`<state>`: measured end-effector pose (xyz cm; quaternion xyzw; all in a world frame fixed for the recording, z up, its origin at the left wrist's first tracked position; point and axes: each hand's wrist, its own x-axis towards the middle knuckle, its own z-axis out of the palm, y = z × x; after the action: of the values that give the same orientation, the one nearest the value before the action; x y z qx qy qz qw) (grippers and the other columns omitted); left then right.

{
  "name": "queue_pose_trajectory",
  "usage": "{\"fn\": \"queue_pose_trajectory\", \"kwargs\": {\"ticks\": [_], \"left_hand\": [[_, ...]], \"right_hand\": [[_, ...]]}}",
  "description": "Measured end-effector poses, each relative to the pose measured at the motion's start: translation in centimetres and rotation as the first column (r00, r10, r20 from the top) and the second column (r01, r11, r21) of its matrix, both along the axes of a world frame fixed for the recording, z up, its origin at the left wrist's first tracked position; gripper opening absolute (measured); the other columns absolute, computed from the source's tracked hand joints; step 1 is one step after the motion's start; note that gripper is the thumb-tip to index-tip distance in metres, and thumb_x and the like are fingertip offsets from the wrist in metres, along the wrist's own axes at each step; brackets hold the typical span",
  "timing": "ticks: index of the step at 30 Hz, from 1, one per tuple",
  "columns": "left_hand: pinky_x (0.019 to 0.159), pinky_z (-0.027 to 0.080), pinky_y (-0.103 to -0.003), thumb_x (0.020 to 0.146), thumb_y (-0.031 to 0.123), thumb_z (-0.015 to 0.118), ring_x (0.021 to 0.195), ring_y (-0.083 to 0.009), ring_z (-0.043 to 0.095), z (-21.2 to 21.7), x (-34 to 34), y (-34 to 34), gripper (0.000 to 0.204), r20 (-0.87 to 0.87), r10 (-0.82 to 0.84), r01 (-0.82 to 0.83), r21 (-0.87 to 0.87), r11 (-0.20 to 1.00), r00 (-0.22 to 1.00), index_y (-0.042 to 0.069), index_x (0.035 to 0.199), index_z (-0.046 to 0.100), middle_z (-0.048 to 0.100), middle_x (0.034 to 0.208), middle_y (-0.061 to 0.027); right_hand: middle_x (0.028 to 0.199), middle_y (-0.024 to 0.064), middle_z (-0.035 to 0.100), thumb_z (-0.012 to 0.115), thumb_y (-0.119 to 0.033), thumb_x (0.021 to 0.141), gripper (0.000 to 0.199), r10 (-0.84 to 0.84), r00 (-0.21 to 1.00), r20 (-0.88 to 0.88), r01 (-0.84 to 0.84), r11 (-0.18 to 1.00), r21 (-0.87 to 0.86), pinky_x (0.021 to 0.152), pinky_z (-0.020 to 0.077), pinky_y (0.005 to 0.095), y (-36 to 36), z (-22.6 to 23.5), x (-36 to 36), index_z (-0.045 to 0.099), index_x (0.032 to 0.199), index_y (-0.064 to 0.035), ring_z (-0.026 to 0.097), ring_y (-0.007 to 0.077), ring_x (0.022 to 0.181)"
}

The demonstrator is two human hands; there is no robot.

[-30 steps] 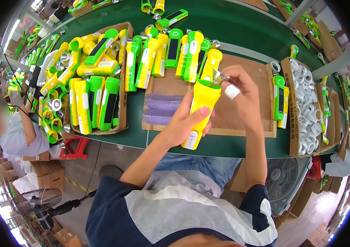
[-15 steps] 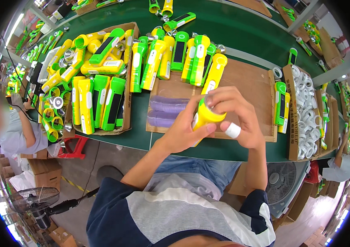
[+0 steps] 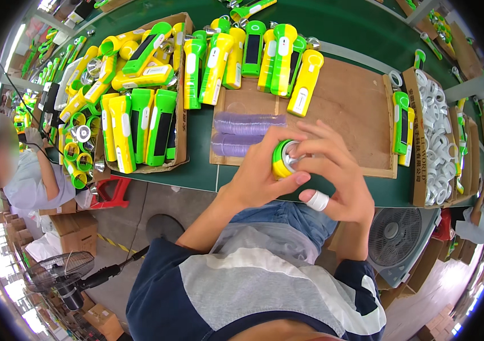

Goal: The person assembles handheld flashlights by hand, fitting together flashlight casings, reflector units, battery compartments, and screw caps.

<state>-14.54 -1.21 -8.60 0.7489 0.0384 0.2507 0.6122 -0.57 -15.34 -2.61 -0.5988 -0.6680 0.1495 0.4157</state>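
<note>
Head view, looking down over the bench: the person's left hand [image 3: 258,170] is wrapped round a green and yellow flashlight [image 3: 279,163], thumb along its near side and fingers behind, closed firmly on the body. That flashlight is tipped so its head end points up, held over the near edge of the green table [image 3: 390,192], in front of the wooden board [image 3: 350,113]. A silver reflector [image 3: 291,154] shows in its mouth. The right hand [image 3: 336,173] arches over that mouth, half open, fingers bent with their tips at the reflector and the thumb standing well apart; I can't tell whether those fingertips pinch it or only press. White tape [image 3: 317,200] wraps the right thumb.

Just beyond the left hand, two rows of clear purplish discs [image 3: 250,123] lie on the left of the board. Along its far side stands a line of finished-looking flashlight bodies, a yellow one [image 3: 306,82] nearest the hands. To the left, a carton [image 3: 181,122] is heaped with more of them; to the right, another carton [image 3: 420,153] holds white rings [image 3: 438,136], with a flashlight pair [image 3: 400,126] just beside it. Far left, a co-worker [image 3: 37,181] sits near a red stool [image 3: 111,194].
</note>
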Motion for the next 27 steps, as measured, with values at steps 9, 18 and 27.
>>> {"fn": "queue_pose_trajectory", "kwargs": {"ticks": [9, 18, 27], "left_hand": [[0.078, 0.048, -0.034, 0.074, 0.019, 0.083, 0.091, -0.0239, 0.061, -0.7, -2.2, 0.2, 0.064, 0.152, -0.078, 0.077, 0.014, 0.997, 0.985, 0.005, 0.126, 0.049, 0.06, 0.108, -0.0138], [0.07, 0.05, -0.032, 0.085, 0.033, 0.076, 0.082, -0.0196, 0.059, -1.7, -3.8, 0.8, 0.064, 0.088, 0.059, -0.064, 0.058, 0.996, 0.994, 0.004, 0.127, 0.037, 0.055, 0.101, -0.017], [0.081, 0.047, -0.032, 0.078, 0.02, 0.082, 0.092, -0.0188, 0.057, 0.2, -3.6, 0.8, 0.065, -0.128, 0.129, -0.094, 0.249, 0.964, 0.983, 0.0, 0.127, 0.043, 0.055, 0.106, -0.0141]], "right_hand": [[0.117, 0.0117, 0.063, 0.072, -0.02, 0.084, 0.03, 0.114, 0.957, -0.267, -0.072, 0.984, 0.161, 0.11, 0.0326, 0.057, -0.4, -2.9, -1.5, 0.067, 0.109, -0.0051, 0.049, 0.0393, 0.129], [0.113, 0.0157, 0.069, 0.069, -0.017, 0.085, 0.029, -0.74, 0.664, -0.108, 0.725, 0.672, -0.15, 0.094, 0.0429, 0.0418, 3.8, -10.6, -2.7, 0.069, 0.108, 0.0011, 0.059, 0.031, 0.105], [0.092, 0.0123, 0.069, 0.061, -0.008, 0.087, 0.016, -0.777, 0.518, -0.358, 0.821, 0.569, -0.046, 0.082, 0.0451, 0.0342, 3.4, -9.0, -3.8, 0.068, 0.099, -0.0011, 0.062, 0.0229, 0.088]]}}
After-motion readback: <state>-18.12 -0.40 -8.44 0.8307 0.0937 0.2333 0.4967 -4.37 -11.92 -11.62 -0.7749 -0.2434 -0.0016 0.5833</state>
